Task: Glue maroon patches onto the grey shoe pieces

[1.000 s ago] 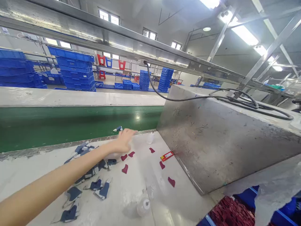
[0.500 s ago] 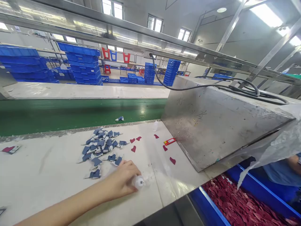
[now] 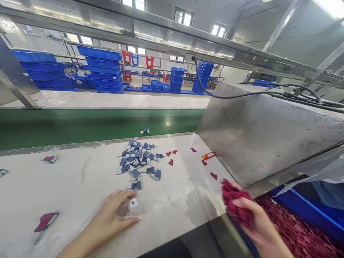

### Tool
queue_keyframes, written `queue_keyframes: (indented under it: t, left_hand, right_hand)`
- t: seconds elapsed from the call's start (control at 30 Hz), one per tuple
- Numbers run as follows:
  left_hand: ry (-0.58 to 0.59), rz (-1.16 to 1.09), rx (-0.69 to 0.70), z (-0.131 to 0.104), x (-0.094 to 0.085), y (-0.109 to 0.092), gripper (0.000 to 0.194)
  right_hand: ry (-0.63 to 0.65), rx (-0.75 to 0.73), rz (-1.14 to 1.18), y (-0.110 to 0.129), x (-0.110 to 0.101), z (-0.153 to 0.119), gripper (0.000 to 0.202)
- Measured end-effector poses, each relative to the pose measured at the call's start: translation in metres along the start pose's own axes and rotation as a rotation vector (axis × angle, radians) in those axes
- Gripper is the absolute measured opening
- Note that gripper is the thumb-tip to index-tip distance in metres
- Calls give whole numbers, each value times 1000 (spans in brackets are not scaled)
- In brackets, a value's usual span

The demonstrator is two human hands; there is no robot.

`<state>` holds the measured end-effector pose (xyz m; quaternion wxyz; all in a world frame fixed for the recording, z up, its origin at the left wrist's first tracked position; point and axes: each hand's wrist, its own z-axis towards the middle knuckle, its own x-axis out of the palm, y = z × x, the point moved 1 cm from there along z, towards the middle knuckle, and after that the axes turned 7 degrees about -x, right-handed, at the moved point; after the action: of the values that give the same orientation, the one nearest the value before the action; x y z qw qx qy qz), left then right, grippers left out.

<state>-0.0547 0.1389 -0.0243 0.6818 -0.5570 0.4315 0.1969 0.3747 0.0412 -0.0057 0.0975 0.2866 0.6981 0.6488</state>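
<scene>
Curling around the small clear bottle, your left hand grasps it on the near side of the pile of blue-and-white pieces; whether its base meets the white table is hard to tell. Your right hand clutches a thick bundle of dark red pieces at the table's edge, close to the blue bin, which contains many similar ones. That bundle looks the likeliest trouble: its ends fan out beyond your hold, so a loosened grip could shed some over the edge. Squeezing the bottle too hard might force out whatever is inside, as its walls look soft. Pushing it forward carelessly could scatter the pile, and dropping the bundle farther in could bury the loose red pieces.
</scene>
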Motion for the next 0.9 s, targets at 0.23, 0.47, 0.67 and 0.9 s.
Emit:
queue_keyframes:
  t: [0.23, 0.47, 0.67, 0.9]
  left_hand:
    - [-22, -194, -10, 71, -95, 1, 53]
    - [-147, 160, -128, 237, -99, 24, 34]
    - [-201, 182, -140, 293, -79, 43, 37]
    - [-216, 177, -220, 301, -77, 48, 33]
  right_hand:
    - [388, -99, -310, -45, 153, 25, 41]
    - [517, -548, -844, -50, 190, 27, 25]
    - [490, -774, -997, -51, 182, 20, 32]
    - [728, -825, -978, -68, 188, -39, 83]
